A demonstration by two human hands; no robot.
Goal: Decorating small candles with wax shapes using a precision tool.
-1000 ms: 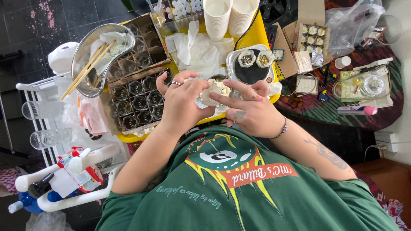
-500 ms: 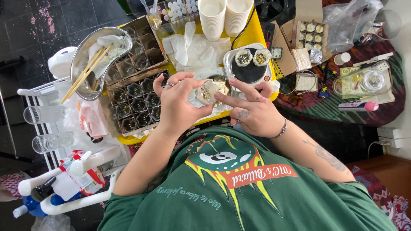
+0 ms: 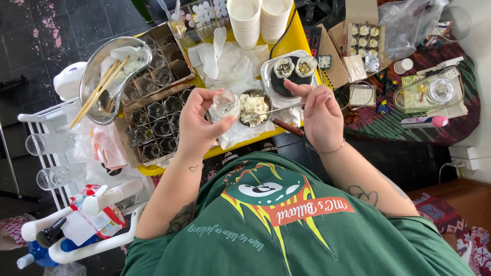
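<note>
My left hand (image 3: 197, 122) holds a small clear glass cup (image 3: 225, 102) tilted above the yellow table. My right hand (image 3: 319, 110) grips a metal spoon (image 3: 271, 111) whose tip rests in a small metal bowl of white crumbly filling (image 3: 254, 106). A brown-handled knife (image 3: 287, 127) lies on white paper just below the bowl. Behind my right hand a round black scale plate (image 3: 291, 82) carries two filled cups (image 3: 294, 68).
A cardboard tray of dark empty cups (image 3: 158, 122) stands left of my left hand. A steel bowl with chopsticks (image 3: 110, 76) is at the far left. Stacked white paper cups (image 3: 258, 20) stand behind. A carton of filled cups (image 3: 365, 38) and a glass jar (image 3: 440, 92) sit right.
My right hand left the cup it was pressing with my left and took up the spoon in the filling bowl. My left hand now holds the small cup alone, shifted left.
</note>
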